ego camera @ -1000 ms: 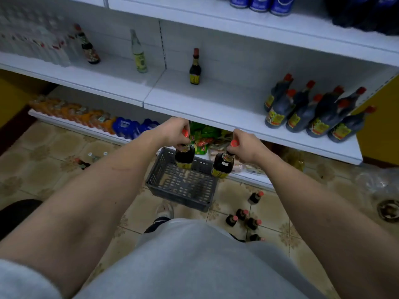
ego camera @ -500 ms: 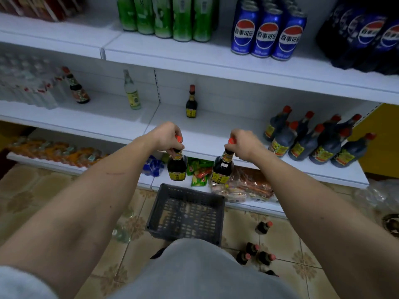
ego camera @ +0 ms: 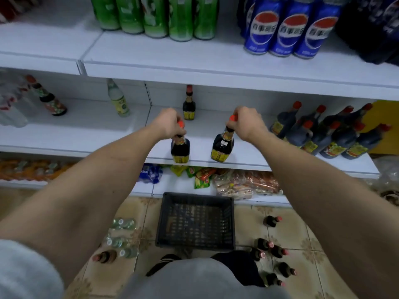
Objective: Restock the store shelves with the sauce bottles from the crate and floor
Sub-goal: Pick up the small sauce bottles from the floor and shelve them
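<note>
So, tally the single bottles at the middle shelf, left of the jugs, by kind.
Small dark sauce bottles: 3, one in left hand, one in right hand, one behind
Pale bottle, yellow label: 1
Leaning dark bottle, colourful label: 1
Total: 5

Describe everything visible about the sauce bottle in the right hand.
The sauce bottle is small, of dark glossy glass or plastic, with a narrow neck, an orange-red cap and a yellow label low on its body. It tilts slightly, base at the front edge of the white middle shelf; contact is unclear. The right hand grips its neck and cap. Nothing else touches it.
</note>
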Demonstrator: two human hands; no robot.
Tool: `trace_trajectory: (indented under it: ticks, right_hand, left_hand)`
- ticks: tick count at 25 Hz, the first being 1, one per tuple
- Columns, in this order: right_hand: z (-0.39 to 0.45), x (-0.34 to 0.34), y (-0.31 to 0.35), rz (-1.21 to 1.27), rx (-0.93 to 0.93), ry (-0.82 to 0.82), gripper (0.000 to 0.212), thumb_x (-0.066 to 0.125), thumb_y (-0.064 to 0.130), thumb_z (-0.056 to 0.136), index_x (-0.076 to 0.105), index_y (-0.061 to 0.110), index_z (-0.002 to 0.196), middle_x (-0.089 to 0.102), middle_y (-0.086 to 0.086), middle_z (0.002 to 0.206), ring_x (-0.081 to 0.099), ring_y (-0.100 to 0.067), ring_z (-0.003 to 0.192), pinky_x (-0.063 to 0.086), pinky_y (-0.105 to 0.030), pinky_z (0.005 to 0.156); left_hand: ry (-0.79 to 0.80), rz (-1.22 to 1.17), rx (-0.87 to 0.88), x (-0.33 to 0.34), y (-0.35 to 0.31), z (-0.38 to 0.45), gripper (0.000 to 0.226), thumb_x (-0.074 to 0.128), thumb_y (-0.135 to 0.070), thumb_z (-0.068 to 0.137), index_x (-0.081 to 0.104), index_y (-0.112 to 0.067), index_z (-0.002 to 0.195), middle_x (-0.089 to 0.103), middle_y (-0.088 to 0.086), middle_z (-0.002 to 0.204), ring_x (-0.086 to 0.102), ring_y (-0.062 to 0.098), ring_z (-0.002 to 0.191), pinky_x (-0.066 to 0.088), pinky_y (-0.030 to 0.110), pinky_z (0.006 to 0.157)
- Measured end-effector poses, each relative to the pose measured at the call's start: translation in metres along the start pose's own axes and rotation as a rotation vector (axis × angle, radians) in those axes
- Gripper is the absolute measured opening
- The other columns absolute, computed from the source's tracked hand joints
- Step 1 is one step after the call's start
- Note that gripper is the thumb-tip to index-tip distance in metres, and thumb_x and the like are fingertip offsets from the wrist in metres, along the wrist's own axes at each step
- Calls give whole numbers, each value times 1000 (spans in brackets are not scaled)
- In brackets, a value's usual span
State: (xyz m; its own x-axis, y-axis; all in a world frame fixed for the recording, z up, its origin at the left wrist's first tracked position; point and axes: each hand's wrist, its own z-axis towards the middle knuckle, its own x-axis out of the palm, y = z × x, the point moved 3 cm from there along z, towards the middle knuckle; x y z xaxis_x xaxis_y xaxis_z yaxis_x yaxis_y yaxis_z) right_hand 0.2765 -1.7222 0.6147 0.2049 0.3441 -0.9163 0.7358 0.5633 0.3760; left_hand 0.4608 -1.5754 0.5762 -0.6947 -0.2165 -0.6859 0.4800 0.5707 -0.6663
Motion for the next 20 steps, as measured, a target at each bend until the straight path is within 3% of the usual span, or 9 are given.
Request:
trace_trajectory:
  ticks: [5, 9, 13, 16, 20]
  right_hand:
    - [82, 49, -9, 30, -20, 91, 29, 63, 27, 94, 62, 1, 107, 64, -20, 105, 60, -35, 92, 47, -36, 73]
    - [143, 99, -23, -92, -126, 123, 20, 59, 27, 97, 58, 8, 102, 57, -11, 96, 52, -27, 84, 38, -31, 71]
    - [206, 124, -19, -111, -220, 47, 22, 58, 26, 97, 57, 4, 100, 55, -12, 94, 54, -29, 84, 41, -33, 69]
    - [244, 132, -13, -142, -282, -21, 22, 56, 25, 98, 53, 4, 96, 51, -13, 91, 50, -29, 85, 35, -32, 70]
    - [284, 135, -9, -188, -253, -75, 28, 57, 23, 99, 45, 7, 80, 38, -3, 70, 48, -28, 82, 35, -31, 67]
  left_hand:
    - [16, 21, -70, 7, 27, 67, 22, 74, -2, 85, 64, 8, 103, 67, 29, 101, 73, 39, 81, 62, 50, 75]
    - [47, 149, -59, 28, 52, 131, 24, 76, -13, 85, 67, -2, 104, 68, 14, 99, 73, 26, 76, 63, 30, 65]
    - [29, 193, -30, 35, 63, 181, 21, 79, -13, 83, 70, -3, 99, 74, 11, 90, 74, 18, 69, 60, 22, 58]
    - [-4, 100, 8, 36, 69, 208, 21, 78, -8, 83, 69, 2, 99, 74, 18, 88, 76, 21, 67, 64, 33, 68]
    - [-15, 61, 30, 35, 68, 231, 22, 77, -7, 83, 68, 4, 99, 74, 19, 86, 75, 21, 64, 63, 30, 64]
